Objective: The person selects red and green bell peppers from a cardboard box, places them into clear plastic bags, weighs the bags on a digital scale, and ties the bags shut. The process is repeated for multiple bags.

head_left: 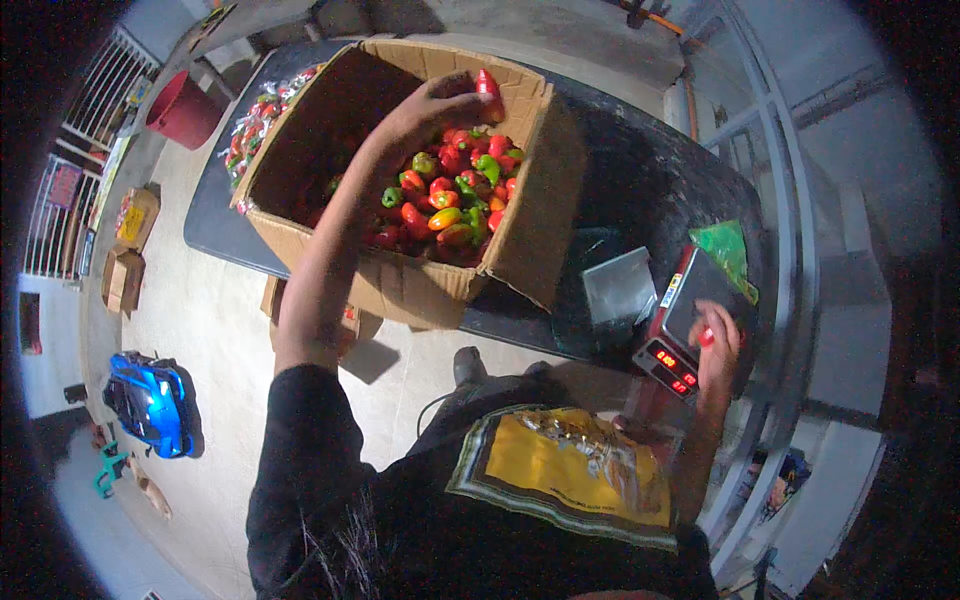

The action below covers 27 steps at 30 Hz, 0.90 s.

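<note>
A large open cardboard box (530,215) on the dark table holds many small peppers (445,195), mostly red, some green, orange or yellow. My left hand (440,103) reaches across the box, its fingers closed on a red pepper (487,88) above the far part of the heap. At the right, my right hand (722,350) has its fingers round another red pepper (707,337), just over the near side of a digital scale (690,300) with lit red digits. Whether that pepper touches the scale, I cannot tell.
Clear plastic bags (618,287) lie left of the scale, a green plastic piece (727,252) beyond it. Bagged peppers (262,122) lie beyond the box's left side on the table (640,170). On the floor are a red bucket (185,108) and a blue toy car (150,403).
</note>
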Available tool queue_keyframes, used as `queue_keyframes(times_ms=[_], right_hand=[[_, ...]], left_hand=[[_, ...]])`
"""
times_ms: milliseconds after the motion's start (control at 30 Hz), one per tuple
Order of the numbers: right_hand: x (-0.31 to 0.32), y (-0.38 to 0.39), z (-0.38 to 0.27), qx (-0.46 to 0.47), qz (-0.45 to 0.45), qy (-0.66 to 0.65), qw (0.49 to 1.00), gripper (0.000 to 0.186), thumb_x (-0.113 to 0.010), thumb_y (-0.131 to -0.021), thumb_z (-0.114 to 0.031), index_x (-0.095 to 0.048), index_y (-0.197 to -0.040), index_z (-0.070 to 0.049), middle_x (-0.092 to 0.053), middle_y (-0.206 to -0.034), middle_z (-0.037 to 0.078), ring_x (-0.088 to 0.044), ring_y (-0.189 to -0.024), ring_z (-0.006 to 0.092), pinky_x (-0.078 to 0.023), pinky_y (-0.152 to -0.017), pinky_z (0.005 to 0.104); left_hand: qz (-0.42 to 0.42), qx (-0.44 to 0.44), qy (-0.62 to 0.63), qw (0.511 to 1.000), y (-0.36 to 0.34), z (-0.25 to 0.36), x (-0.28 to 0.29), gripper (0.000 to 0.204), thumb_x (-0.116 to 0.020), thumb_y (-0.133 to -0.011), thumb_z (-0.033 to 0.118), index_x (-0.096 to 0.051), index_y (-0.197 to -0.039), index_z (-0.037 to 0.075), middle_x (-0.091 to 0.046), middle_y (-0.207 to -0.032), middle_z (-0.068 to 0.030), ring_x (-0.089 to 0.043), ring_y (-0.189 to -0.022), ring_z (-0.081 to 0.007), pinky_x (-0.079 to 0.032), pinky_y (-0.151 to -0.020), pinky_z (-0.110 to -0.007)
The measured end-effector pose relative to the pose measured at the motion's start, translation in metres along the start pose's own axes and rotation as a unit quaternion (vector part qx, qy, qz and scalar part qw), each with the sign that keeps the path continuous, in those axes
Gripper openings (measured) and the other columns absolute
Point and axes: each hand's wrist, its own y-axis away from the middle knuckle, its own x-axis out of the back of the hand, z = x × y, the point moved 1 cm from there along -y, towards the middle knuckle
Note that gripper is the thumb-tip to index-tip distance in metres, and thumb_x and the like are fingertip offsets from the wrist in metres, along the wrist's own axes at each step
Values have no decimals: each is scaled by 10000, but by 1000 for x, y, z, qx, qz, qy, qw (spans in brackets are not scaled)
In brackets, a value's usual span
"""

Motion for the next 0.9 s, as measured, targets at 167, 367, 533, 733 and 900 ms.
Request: queue_keyframes(times_ms=[167,367,533,733,900], right_hand=[[-98,9,-70,124,-113,-27,985,353,-556,-865,-219,-555,-1174,-49,-613,-965,38,-529,-713,51,-433,-624,187],[-102,25,-21,84,-130,-53,987,453,-677,-785,-239,-523,-1151,-21,-568,-848,7,-510,-671,62,-428,-560,190],[17,26,50,66,128,-15,989,409,-648,-812,-259,-539,-1120,-11,-548,-753,-5,-467,-576,45,-387,-495,191],[194,24,136,69,425,172,886,366,-686,-757,-301,-601,-960,-10,-611,-818,59,-566,-673,155,-459,-643,300],[231,-21,171,45,457,305,834,462,-696,-720,-351,-610,-963,33,-637,-852,138,-597,-789,238,-451,-719,340]], left_hand=[[-45,-85,7,995,54,25,-130,274,-699,-763,207,-561,-941,50,-574,-900,-5,-521,-862,-97,-397,-813,-253],[-75,-18,18,997,83,-31,-207,217,-666,-793,121,-528,-927,21,-547,-863,-8,-505,-824,-82,-399,-771,-232],[-125,55,-28,990,83,-66,-248,176,-611,-836,108,-552,-967,7,-570,-896,-30,-519,-857,-97,-395,-796,-231],[-127,100,-53,985,79,-115,-261,188,-583,-851,137,-561,-977,0,-590,-891,-52,-548,-829,-120,-426,-762,-246],[-118,140,-117,976,86,-119,-276,202,-579,-851,153,-566,-978,-3,-597,-870,-57,-549,-801,-117,-434,-732,-248]])
